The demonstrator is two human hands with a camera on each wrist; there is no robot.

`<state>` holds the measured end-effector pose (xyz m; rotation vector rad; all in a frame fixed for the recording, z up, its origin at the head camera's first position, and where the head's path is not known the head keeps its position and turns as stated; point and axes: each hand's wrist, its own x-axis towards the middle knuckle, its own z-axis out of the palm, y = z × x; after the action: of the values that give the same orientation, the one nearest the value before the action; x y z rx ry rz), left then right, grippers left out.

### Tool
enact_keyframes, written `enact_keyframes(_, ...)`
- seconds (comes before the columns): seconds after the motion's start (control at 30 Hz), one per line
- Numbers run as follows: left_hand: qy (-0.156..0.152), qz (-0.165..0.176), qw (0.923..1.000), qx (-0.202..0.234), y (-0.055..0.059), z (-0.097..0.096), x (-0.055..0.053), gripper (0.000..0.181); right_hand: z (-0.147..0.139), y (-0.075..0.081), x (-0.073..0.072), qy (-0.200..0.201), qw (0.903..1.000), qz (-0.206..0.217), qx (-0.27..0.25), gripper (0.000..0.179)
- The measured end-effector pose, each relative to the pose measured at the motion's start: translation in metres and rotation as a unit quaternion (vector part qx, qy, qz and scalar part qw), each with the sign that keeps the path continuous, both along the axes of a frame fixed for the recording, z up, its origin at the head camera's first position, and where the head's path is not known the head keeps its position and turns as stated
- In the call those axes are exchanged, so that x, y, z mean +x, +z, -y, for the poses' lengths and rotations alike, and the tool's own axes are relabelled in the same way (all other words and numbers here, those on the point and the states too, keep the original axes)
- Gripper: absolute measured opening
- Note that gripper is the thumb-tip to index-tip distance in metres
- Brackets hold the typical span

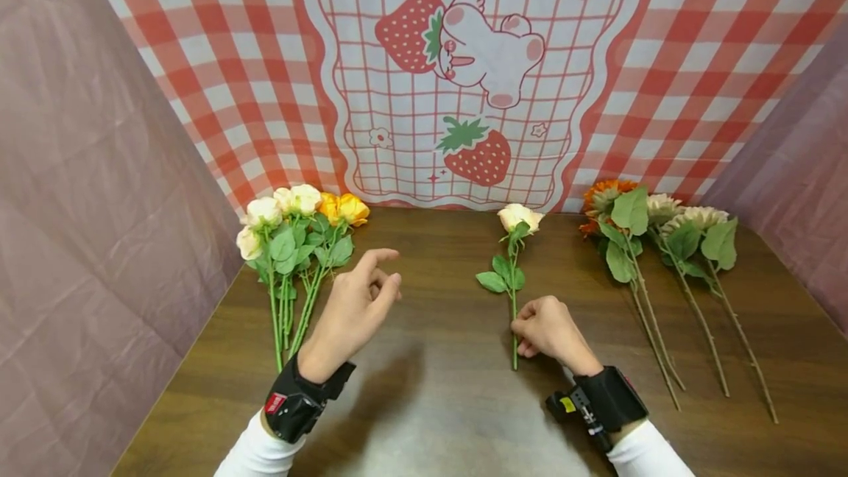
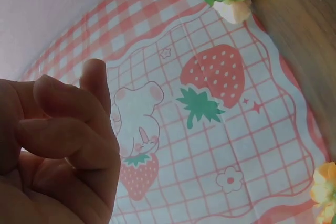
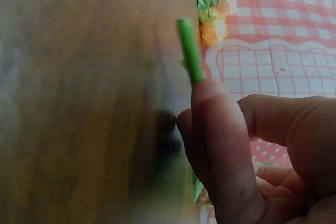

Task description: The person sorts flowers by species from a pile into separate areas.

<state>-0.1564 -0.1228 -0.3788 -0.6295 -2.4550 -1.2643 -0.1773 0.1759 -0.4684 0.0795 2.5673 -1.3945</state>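
A single cream rose with green leaves stands out in the middle of the head view. Low on its green stem, my right hand pinches it between thumb and fingers. The stem's cut end pokes out past the fingers in the right wrist view. My left hand hovers over the table and holds nothing; its index finger reaches out and the others curl loosely. Beside it on the left lies a bunch of cream roses and orange-yellow roses, their stems running towards me.
On the right of the wooden table lie orange flowers and pale flowers with long brownish stems. A red-and-white checked cloth with strawberry prints hangs at the back edge. Pinkish curtains flank the sides.
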Motion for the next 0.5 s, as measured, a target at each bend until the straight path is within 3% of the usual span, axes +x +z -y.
enact_keyframes(0.3,0.005,0.003,0.9994,-0.035,-0.001,0.000,0.000,0.028,-0.008,0.004,-0.001,0.026,0.9996,0.007,0.005,0.014)
enact_keyframes(0.5,0.038,0.012,0.9971,-0.064,0.002,0.012,-0.006,0.023,-0.016,0.009,-0.001,0.060,0.9971,0.005,0.046,0.013)
